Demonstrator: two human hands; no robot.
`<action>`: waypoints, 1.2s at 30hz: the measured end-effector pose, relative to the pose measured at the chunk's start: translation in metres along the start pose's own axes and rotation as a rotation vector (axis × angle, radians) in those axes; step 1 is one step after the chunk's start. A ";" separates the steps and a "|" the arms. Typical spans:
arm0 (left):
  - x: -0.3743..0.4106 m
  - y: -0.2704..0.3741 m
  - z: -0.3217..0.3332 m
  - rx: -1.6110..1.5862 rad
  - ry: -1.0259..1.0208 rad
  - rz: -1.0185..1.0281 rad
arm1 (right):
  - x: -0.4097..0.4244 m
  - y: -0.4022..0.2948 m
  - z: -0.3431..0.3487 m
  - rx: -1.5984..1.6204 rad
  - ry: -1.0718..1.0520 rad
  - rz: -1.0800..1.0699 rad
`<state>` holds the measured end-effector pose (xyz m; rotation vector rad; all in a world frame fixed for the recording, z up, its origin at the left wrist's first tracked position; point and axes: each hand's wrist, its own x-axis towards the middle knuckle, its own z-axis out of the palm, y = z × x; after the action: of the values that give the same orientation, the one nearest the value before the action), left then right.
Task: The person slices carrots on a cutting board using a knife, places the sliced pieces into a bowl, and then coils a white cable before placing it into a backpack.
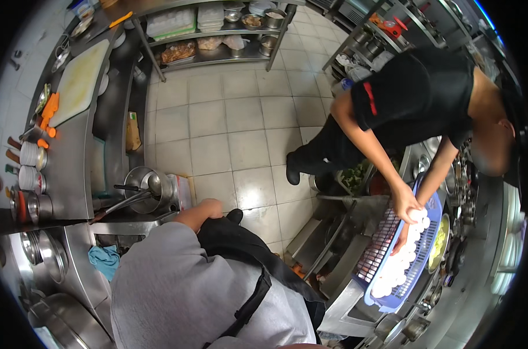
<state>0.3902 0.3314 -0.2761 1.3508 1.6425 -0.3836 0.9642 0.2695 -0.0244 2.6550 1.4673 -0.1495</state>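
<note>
My left hand (211, 208) is low in front of my black apron (246, 248), above the tiled floor. Its fingers are turned away or hidden, so whether they hold anything does not show. My right hand is out of view. To the right, a co-worker in black leans over a long blue plastic basket (407, 290) on the steel counter. The co-worker's two hands are in the basket, among many overexposed white rounded pieces (392, 272) that look like eggs. Left of my hand, a steel pot (137, 185) holds ladles with long handles.
A steel counter at left carries a white cutting board (81, 80), carrots (50, 107) and stacked white bowls (27, 153). A teal cloth (104, 261) lies beside my sleeve. Ahead stands a steel shelf rack (216, 32) with food trays. The co-worker's leg and shoe (293, 170) extend over the floor.
</note>
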 end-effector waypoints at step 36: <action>-0.025 -0.144 -0.171 -0.520 0.416 -0.394 | 0.217 -0.371 0.089 -0.347 -0.478 -0.511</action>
<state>0.1831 0.3918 -0.2140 0.7412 2.1711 0.1172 0.7612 0.6349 -0.1583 1.7732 1.7543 -0.4792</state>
